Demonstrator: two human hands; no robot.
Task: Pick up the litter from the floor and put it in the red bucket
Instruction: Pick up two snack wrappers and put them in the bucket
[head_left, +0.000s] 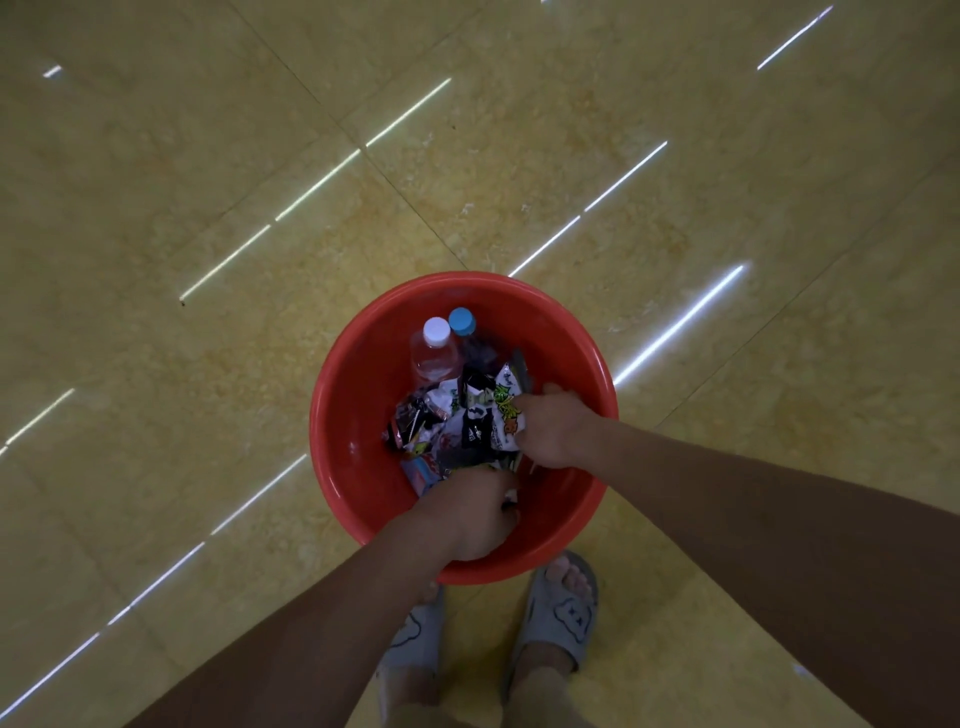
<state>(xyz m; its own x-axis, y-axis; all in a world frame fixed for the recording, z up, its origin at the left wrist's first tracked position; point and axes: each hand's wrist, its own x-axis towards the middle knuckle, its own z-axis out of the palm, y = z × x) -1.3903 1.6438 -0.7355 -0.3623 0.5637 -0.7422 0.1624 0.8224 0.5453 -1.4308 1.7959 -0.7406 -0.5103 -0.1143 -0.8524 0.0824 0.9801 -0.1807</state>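
The red bucket (363, 364) stands on the floor just ahead of my feet. Inside it lie several crumpled snack wrappers (457, 426) and two plastic bottles, one with a white cap (436, 331) and one with a blue cap (462, 320). Both my hands reach down into the bucket. My right hand (550, 428) grips a white and green wrapper (506, 410) on top of the pile. My left hand (475, 514) is at the near side of the pile with its fingers curled among the wrappers; what they hold is hidden.
Glossy yellow floor tiles (208, 208) with streaks of reflected light surround the bucket. My feet in grey slippers (558, 613) stand right behind the bucket. No litter shows on the visible floor.
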